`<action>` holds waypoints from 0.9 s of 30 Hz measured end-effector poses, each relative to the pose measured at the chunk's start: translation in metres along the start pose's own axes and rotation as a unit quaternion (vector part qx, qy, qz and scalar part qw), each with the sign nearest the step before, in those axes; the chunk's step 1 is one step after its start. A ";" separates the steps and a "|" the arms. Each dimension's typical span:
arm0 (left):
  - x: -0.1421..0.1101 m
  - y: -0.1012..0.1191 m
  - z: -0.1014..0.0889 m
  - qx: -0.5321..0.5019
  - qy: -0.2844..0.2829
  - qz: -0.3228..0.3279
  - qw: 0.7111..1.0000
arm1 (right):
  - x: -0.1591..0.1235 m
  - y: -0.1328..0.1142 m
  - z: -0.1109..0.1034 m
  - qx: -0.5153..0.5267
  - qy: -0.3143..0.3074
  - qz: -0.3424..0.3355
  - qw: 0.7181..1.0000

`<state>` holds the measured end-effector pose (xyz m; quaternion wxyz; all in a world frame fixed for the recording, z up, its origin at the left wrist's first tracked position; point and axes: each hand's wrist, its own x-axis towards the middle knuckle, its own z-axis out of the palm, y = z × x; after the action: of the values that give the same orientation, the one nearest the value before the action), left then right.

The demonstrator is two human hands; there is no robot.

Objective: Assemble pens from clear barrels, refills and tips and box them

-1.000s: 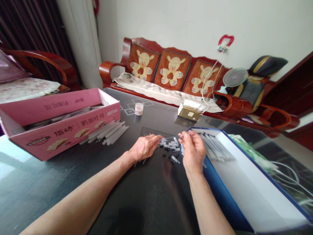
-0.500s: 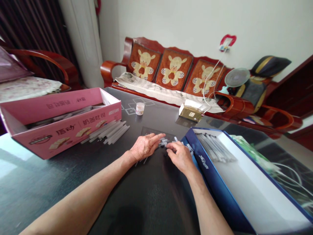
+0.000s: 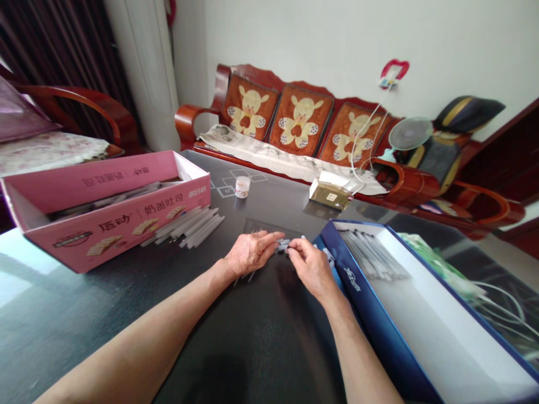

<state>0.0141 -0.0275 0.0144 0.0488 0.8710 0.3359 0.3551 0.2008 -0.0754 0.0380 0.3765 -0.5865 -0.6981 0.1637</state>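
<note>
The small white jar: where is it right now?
In the head view, the small white jar stands on the black tabletop, right of the open pink cardboard box.

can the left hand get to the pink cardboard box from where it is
Probably yes: the left hand lies on the dark glossy tabletop near the pink cardboard box, and only a low pile of long white rods lies between, easy to reach over.

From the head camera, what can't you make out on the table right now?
Head view only:
- Small grey pieces between the left hand and right hand: partly hidden by the fingers, too small to count.
- Whether the right hand holds a piece: its fingers hide that.
- White rods in the pink carton: partly hidden by its front wall.
- Blue-edged box: near end cut off by the bottom edge.
</note>
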 end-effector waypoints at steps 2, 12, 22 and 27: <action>0.000 0.000 -0.001 0.000 -0.008 -0.003 1.000 | 0.001 -0.002 0.003 0.056 0.035 0.013 0.998; 0.000 0.002 -0.003 0.005 -0.036 -0.004 0.999 | 0.001 0.002 0.009 0.083 0.069 -0.004 0.994; 0.000 0.005 -0.005 0.014 -0.053 0.011 0.998 | 0.000 -0.001 0.009 0.088 0.045 0.009 0.995; 0.001 0.004 -0.006 0.020 -0.065 0.017 0.998 | -0.001 0.002 0.010 0.093 0.035 0.015 0.995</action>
<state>0.0128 -0.0312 0.0207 0.0468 0.8989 0.3238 0.2914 0.1949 -0.0734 0.0302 0.4515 -0.5649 -0.6571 0.2127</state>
